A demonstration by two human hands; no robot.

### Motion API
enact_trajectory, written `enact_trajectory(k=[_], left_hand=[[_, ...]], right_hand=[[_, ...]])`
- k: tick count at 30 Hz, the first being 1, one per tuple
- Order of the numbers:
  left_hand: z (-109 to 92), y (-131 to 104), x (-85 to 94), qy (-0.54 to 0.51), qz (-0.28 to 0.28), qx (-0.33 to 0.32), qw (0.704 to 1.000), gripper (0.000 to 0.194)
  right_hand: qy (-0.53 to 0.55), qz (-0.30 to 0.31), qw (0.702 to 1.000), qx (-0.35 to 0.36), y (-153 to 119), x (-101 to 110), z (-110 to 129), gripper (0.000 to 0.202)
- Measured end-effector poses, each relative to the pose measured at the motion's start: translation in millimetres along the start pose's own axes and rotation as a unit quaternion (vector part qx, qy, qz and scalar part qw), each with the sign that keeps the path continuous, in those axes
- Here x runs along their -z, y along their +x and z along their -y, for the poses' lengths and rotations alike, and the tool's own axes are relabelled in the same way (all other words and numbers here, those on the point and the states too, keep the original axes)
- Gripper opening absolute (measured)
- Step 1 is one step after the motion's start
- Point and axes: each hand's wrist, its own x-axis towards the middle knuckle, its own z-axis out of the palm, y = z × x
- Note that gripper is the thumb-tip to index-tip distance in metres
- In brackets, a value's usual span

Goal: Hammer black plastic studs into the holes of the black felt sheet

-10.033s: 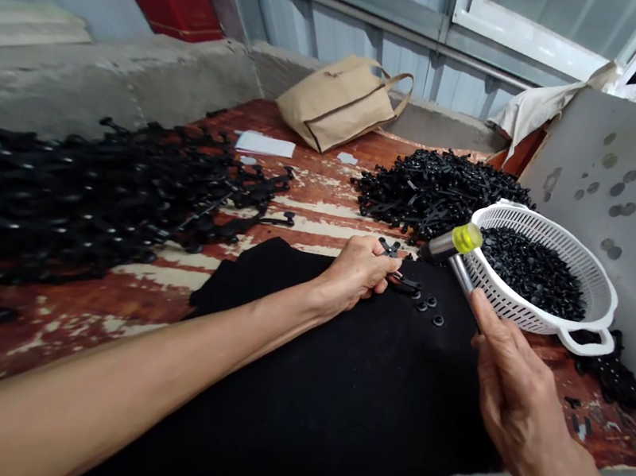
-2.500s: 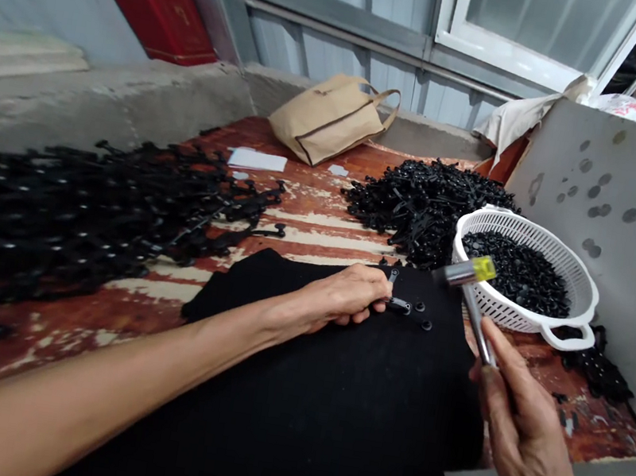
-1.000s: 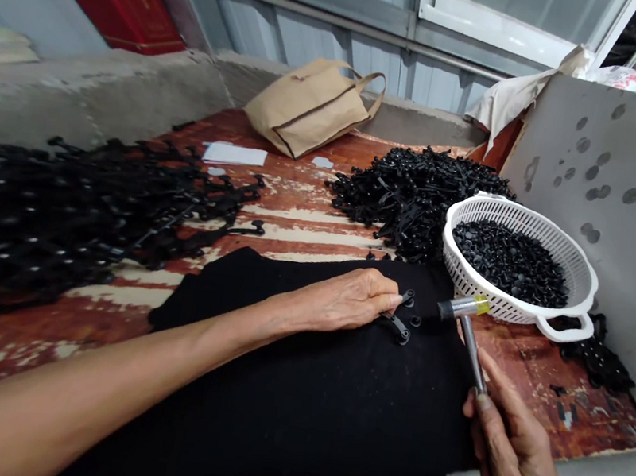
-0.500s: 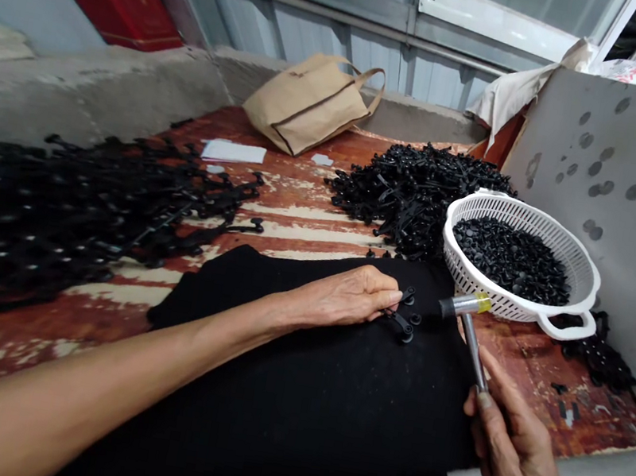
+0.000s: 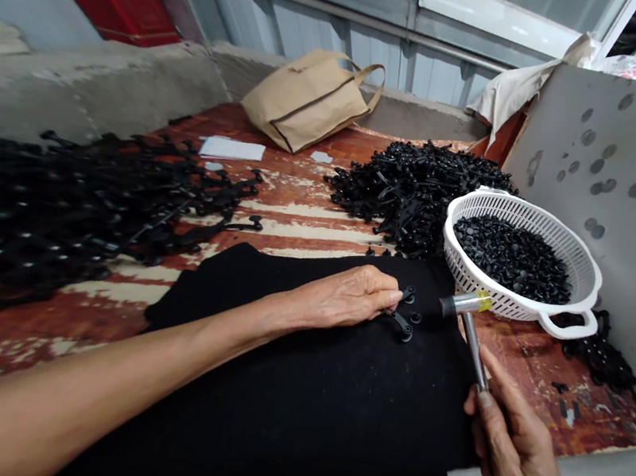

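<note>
Evidently the left hand (image 5: 357,299) pinches a black plastic part (image 5: 400,321) near the far edge of the black cloth (image 5: 328,401); the right hand (image 5: 517,447) grips a mallet (image 5: 473,347), and an off-line swing could strike the left.

Black part (image 5: 401,324) and hammer (image 5: 473,345) in grip

At centre, the left hand (image 5: 355,299) pinches the forked black part over black cloth (image 5: 328,401). Lower right, the right hand (image 5: 516,438) holds the hammer. A slotted white basket (image 5: 585,272) of black pieces (image 5: 511,260) stands at right; black heaps (image 5: 37,218) lie left and upper centre.
</note>
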Motion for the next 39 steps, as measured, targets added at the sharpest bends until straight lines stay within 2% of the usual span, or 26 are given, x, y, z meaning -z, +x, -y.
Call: enact_trajectory(k=[4,10,21,29,33,36,39], left_hand=[[-0.4,0.2,-0.2,0.007,-0.014,-0.006,1.000,0.029],[2.3,1.2,0.9,-0.018,-0.006,0.012,1.000,0.029],[-5.5,-1.8,2.0,0.006,0.003,0.013,1.000,0.025],[-4.1,-0.1,0.3,0.017,-0.003,0.009,1.000,0.030],[-4.2,1.0,0.4,0.024,-0.004,0.010,1.000,0.032],[-2.4,1.4,0.6,0.021,0.003,0.007,1.000,0.032],[-0.7,1.5,0.9,0.026,0.006,0.001,1.000,0.031]], right_hand=[[-0.012,0.002,1.000,0.004,1.5,0.4,-0.3,0.054],[-0.015,0.003,1.000,0.015,1.0,0.4,-1.5,0.053],[-0.025,0.003,0.999,0.020,1.9,1.6,-3.0,0.052],[-0.015,0.001,1.000,0.026,0.2,0.1,-2.2,0.051],[-0.050,0.002,0.998,0.035,1.2,2.0,-2.9,0.047],[-0.120,0.027,0.989,0.082,7.3,4.6,0.9,0.044],[-0.188,0.039,0.964,0.182,17.3,5.7,9.9,0.046]])
